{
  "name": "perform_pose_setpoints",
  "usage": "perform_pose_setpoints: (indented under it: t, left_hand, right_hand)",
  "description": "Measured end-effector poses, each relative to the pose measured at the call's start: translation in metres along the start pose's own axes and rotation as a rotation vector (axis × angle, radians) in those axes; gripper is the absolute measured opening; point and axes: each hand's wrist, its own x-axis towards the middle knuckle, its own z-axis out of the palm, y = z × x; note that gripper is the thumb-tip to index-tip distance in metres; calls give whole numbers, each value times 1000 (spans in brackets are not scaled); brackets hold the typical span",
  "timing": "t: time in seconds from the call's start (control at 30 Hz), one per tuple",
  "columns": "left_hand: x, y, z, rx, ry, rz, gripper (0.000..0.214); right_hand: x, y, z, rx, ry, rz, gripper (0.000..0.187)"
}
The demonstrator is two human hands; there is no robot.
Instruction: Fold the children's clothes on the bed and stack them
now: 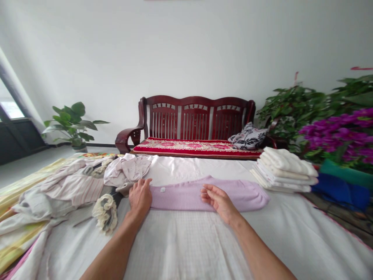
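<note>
A lilac ribbed knit garment (180,196) lies folded into a long strip across the white sheet, with a small white label near its left end. What kind of garment it is, I cannot tell. My left hand (140,196) is closed on the strip's left end, its fingers bent over the edge. Over the middle of the strip is my right hand (217,200), fingers loosely curled and thumb apart, with nothing visible in it. Whether it touches the cloth is unclear.
Loose clothes (70,186) are heaped at the left, with a ruffled cream piece (106,214) near my left forearm. A stack of folded white cloths (284,171) stands at the right. Behind are a red wooden bench (195,120), a potted plant (74,122) and purple flowers (344,134).
</note>
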Motion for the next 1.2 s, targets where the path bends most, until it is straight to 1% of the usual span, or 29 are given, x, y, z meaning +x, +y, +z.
perform_pose_setpoints:
  t: [0.07,0.1,0.17,0.23,0.27,0.33,0.37,0.43,0.5,0.6,0.67,0.77,0.8,0.9,0.93,0.97,1.03,1.1,1.2]
  left_hand:
    - [-4,11,2,-1,71,178,43]
    - [-6,18,3,-35,72,276,42]
    - [-11,31,9,-111,0,464,43]
    - [-18,42,15,-125,-107,576,46]
    - [-21,46,18,-104,-155,590,48]
    - [-26,48,23,-36,-234,566,52]
    - [-27,48,25,-4,-262,546,53]
    - [-28,45,26,40,-293,519,55]
    - [-27,42,26,58,-302,504,56]
    - [-26,40,26,54,-306,490,56]
    - [-26,41,27,42,-306,484,56]
    - [-26,42,28,31,-301,470,56]
    - [-26,42,28,31,-299,468,56]
    - [-26,42,29,39,-297,466,56]
    - [-26,41,29,39,-296,466,56]
    - [-26,41,30,38,-293,466,56]
    - [-26,41,30,31,-289,472,56]
    - [-26,40,30,30,-290,473,56]
    - [-26,40,29,40,-304,467,57]
  right_hand:
    - [0,1,2,-163,-5,-90,46]
    - [1,2,3,-278,-22,-142,50]
    - [2,4,4,-565,-73,-231,56]
    - [3,4,2,-896,-125,-264,60]
    - [3,4,0,-1061,-143,-259,62]
    - [3,2,-7,-1345,-156,-223,62]
    - [4,0,-13,-1450,-147,-194,62]
    - [4,-3,-26,-1584,-95,-133,61]
    - [6,-6,-42,-1643,-9,-94,60]
    - [7,-8,-62,-1635,133,-103,57]
    - [7,-9,-73,-1602,218,-142,54]
    - [6,-14,-85,-1540,330,-235,44]
    - [5,-17,-90,-1514,392,-254,42]
    - [3,-25,-104,-1466,648,-291,41]
    - [2,-27,-108,-1466,702,-313,42]
    - [2,-27,-112,-1481,718,-335,43]
    - [2,-25,-117,-1555,669,-341,45]
    - [3,-18,-118,-1661,617,-253,46]
    - [5,-8,-118,-1764,621,-119,49]
